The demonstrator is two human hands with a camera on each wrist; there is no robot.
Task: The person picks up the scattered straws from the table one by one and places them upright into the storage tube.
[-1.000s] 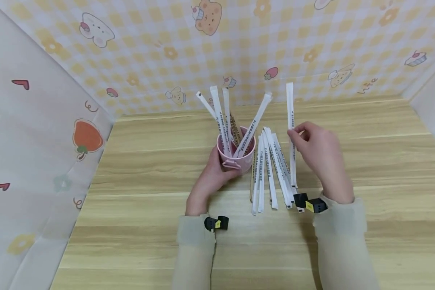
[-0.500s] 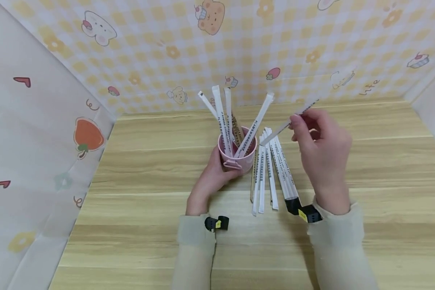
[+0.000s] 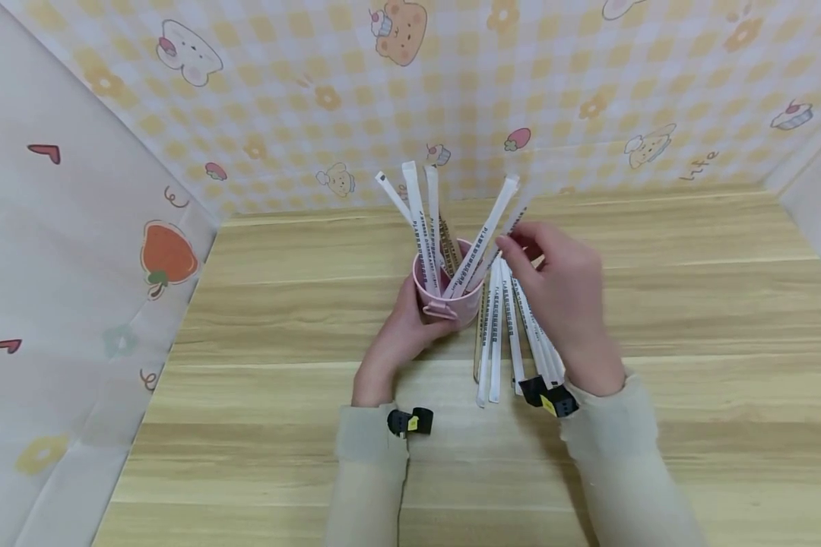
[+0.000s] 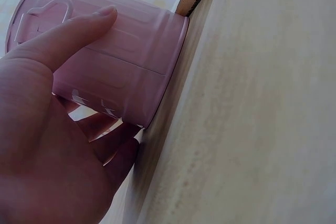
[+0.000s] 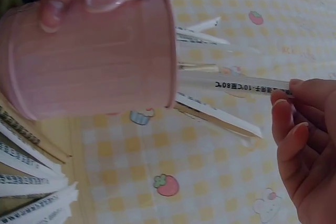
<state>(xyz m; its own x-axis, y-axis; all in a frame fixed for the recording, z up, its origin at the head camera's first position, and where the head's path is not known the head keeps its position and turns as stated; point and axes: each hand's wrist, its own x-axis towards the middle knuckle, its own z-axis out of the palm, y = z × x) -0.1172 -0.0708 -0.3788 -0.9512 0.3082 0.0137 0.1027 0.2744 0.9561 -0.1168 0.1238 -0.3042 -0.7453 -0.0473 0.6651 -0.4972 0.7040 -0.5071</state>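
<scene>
A pink metal bucket [image 3: 454, 310] with small side handles stands upright on the table. My left hand [image 3: 400, 334] grips its side, the thumb [image 4: 79, 32] across the front wall and the fingers behind. Several paper-wrapped straws [image 3: 419, 228] lean out of its mouth, white ones and brown ones. Above the rim on the right, my right hand [image 3: 564, 292] pinches one white wrapped straw [image 5: 236, 84] between thumb and fingertips. That straw slants down, its lower end inside the bucket's mouth and hidden by the wall in the right wrist view.
Several more wrapped straws [image 3: 496, 334] lie in a loose row just right of the bucket, partly under my right forearm. The wood-grain table [image 3: 260, 365] meets a yellow checked backdrop [image 3: 280, 99] behind. A white printed sheet [image 3: 75, 251] rises at the left.
My right hand has lifted the straw from beside the loose row, tilted it, and carried it left to the bucket's mouth. The left hand and bucket have stayed in place.
</scene>
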